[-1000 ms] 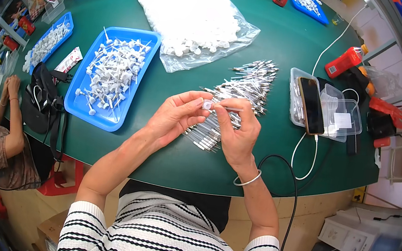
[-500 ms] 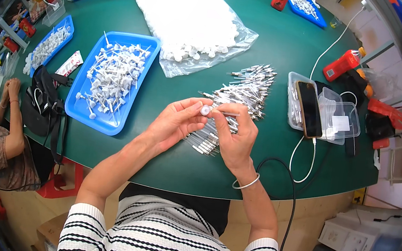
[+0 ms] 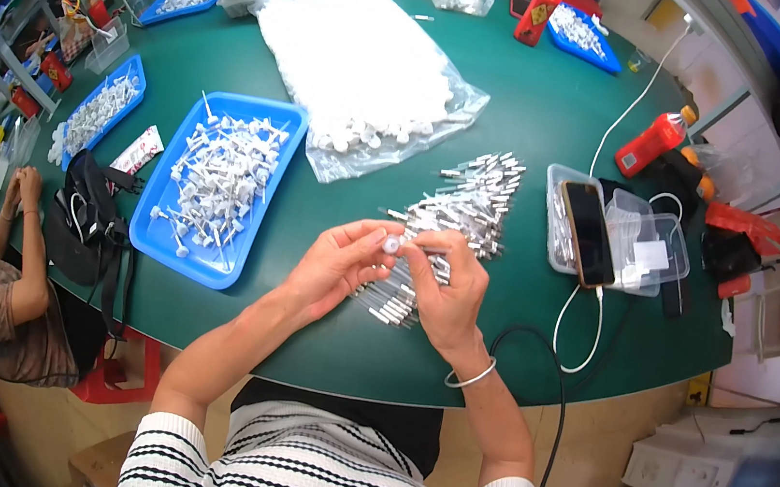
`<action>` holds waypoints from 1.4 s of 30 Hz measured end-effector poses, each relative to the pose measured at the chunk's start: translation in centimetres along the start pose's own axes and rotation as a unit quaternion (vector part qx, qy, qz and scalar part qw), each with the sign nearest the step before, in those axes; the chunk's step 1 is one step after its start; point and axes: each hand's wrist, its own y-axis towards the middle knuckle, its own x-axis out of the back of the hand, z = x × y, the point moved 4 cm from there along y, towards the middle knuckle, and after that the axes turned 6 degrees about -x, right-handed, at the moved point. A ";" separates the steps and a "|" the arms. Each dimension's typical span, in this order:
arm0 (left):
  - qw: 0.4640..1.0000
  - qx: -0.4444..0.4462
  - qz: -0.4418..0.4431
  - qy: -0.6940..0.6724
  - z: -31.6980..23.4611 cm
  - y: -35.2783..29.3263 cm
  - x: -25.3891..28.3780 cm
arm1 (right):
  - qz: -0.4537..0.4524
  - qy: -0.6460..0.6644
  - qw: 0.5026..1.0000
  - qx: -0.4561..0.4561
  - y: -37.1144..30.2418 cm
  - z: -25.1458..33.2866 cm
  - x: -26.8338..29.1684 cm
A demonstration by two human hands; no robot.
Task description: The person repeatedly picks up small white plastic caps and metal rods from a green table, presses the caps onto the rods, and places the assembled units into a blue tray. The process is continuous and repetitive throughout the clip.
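My left hand (image 3: 340,271) pinches a small round white cap (image 3: 392,244) between thumb and fingertips, over the green table. Against the cap's right side, the fingertips of my right hand (image 3: 448,285) are pressed together on a thin rod, now mostly hidden by the fingers. Under and behind both hands lies a loose pile of thin metal rods with white sleeves (image 3: 473,200). To the left, a blue tray (image 3: 145,238) holds many white-capped pieces on thin stems (image 3: 224,170). Beyond my hands, a large clear plastic bag (image 3: 332,163) is full of white caps.
At right, a phone (image 3: 588,234) with a white cable rests on clear plastic boxes (image 3: 649,275). Red bottles (image 3: 654,143) stand beyond. A black bag (image 3: 88,206) lies on the left, by another person's hands (image 3: 27,184). More blue trays (image 3: 138,76) sit farther off.
The whole view has shifted, so the table and hands sit lower in the picture. My hands keep the same pinch; the rod beside the right fingers shows less than before.
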 end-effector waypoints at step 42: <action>1.000 0.019 -0.004 0.003 0.7 0.0 0.4 | 0.004 0.069 0.997 -0.042 0.3 -0.8 -0.1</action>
